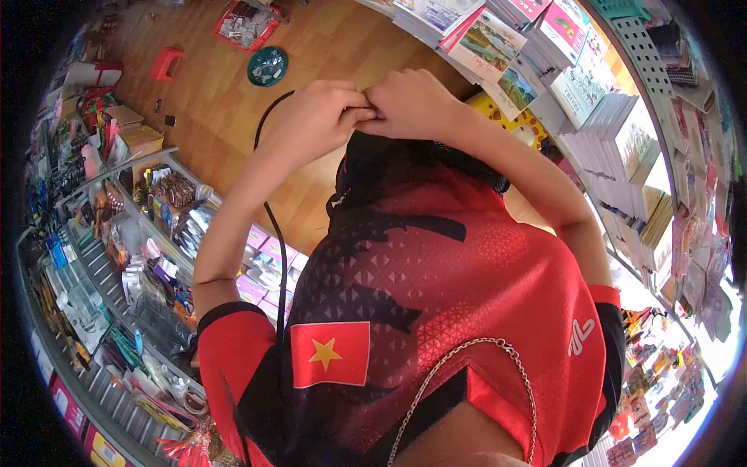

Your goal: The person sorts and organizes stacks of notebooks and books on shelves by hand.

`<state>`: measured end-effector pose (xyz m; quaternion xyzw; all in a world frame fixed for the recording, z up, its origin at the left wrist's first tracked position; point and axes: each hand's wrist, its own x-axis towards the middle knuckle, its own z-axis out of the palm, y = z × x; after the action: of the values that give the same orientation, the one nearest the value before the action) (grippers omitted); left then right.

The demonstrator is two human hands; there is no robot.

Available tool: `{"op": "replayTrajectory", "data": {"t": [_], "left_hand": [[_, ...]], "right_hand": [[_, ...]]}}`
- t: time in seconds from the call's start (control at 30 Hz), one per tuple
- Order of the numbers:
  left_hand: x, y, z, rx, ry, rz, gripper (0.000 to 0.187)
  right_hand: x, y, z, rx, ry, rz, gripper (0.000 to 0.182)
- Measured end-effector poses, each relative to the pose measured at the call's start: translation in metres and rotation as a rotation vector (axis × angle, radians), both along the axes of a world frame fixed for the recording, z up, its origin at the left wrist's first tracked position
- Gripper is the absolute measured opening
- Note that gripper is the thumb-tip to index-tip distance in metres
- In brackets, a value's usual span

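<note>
My left hand and my right hand meet in front of my body, with their fingertips touching. The fingers of both are curled and pressed together. Whatever is between them, if anything, is hidden or too small to make out. Just below them is the dark lower part of my red and black shirt, which has a flag patch on the chest. A black cable passes behind my left forearm and runs down along the shirt. A silver chain hangs around my neck.
Shelves of packaged small goods line the left side. Stacked books fill a rack at the right. On the wooden floor ahead stand a red basket, a green round tray and a red stool.
</note>
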<state>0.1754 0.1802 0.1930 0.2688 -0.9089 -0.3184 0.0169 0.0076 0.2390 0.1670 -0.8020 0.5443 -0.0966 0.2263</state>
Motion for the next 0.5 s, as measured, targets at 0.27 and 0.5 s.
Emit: {"op": "replayTrajectory", "data": {"t": [0.27, 0.5], "left_hand": [[0.012, 0.018, -0.012, 0.258, 0.122, 0.264, 0.024], [0.003, 0.03, -0.021, 0.108, -0.216, 0.089, 0.026]], "right_hand": [[0.003, 0.007, -0.027, 0.04, -0.209, -0.057, 0.03], [-0.009, 0.014, -0.013, 0.159, -0.274, -0.197, 0.032]]}}
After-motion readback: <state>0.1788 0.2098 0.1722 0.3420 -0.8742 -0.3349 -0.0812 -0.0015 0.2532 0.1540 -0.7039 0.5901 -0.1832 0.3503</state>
